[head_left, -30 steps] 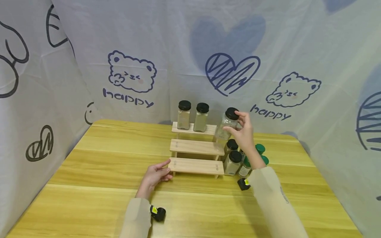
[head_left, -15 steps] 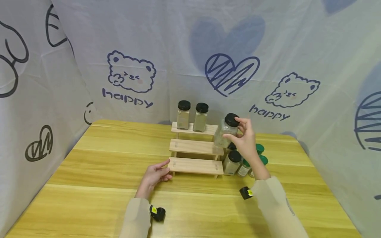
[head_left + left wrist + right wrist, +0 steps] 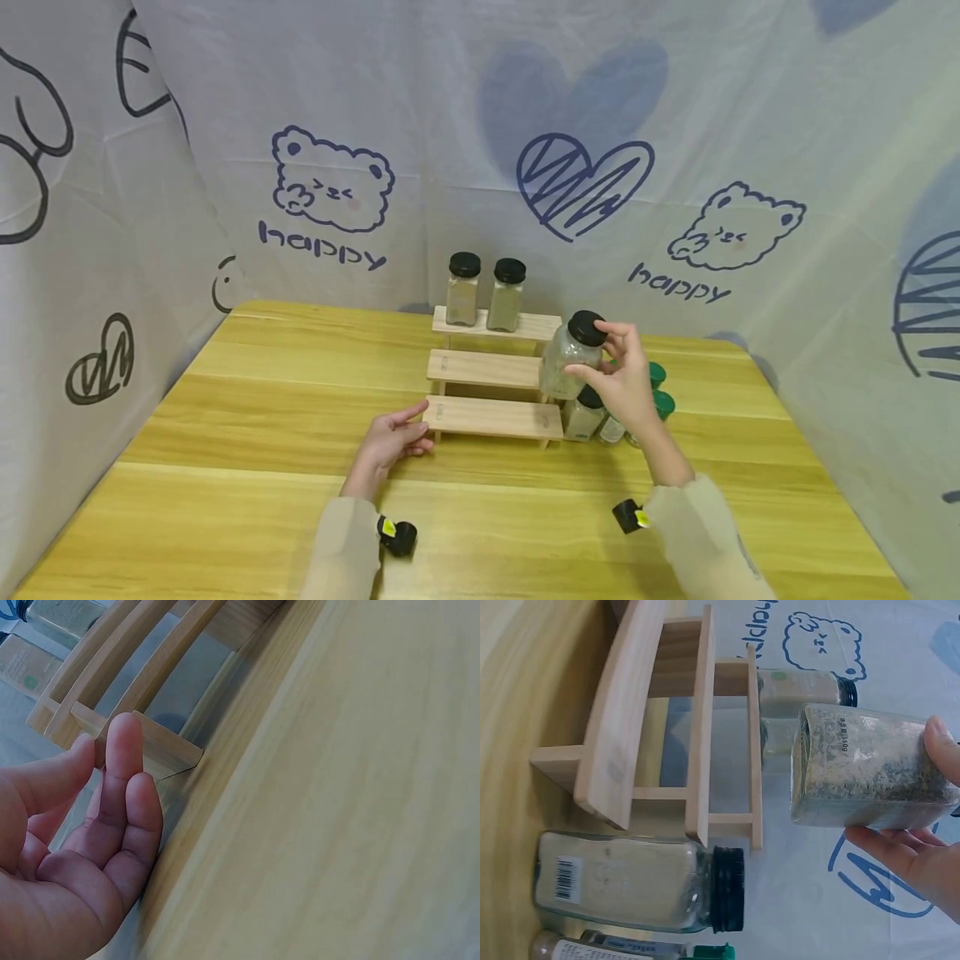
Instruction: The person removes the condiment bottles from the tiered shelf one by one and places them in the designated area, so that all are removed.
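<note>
A three-step wooden rack (image 3: 491, 417) stands mid-table. Two spice jars with black lids, one beige jar (image 3: 462, 296) and one pale green jar (image 3: 505, 300), are upright on its top step. My right hand (image 3: 626, 379) holds a clear spice jar (image 3: 870, 765) with speckled dried contents and a black lid, slightly tilted. It is off the rack, overlapping the right ends of the upper steps in the head view. My left hand (image 3: 97, 847) pinches the left end of the lowest step between thumb and fingers.
Right of the rack stands another black-lidded jar (image 3: 622, 881) with pale powder. Beside it are smaller jars with green lids (image 3: 663, 405), partly hidden by the right hand. A patterned cloth (image 3: 465, 108) hangs behind the wooden table (image 3: 247, 400).
My right hand has lowered the spice jar and drawn it toward me, from beside the top step to about the middle step. The left hand stays where it was.
</note>
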A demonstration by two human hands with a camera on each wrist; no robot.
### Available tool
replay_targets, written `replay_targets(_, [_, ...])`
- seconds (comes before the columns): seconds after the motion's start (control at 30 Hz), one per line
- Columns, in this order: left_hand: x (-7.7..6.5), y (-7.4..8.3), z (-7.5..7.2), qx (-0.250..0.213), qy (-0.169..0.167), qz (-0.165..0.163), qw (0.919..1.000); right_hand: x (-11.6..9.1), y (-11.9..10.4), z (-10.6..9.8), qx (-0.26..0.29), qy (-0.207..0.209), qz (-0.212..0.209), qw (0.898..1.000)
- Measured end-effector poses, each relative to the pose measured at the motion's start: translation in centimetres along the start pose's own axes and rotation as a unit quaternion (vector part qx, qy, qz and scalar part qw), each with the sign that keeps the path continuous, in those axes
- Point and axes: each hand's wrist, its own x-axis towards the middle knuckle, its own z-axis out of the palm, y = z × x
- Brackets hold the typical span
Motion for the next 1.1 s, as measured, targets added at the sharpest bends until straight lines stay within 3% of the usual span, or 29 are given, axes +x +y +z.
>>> replay_targets(0.6, [0.1,-0.1,-0.1,0.004,0.002,0.001,1.0,-4.0,0.0,-0.5,-0.004,-0.003,0.007,1.0])
replay_targets(1.1, [0.1,0.1,0.0,0.005,0.001,0.0,1.0,-7.2,1.4,-1.7,0.007,0.019,0.033,0.999])
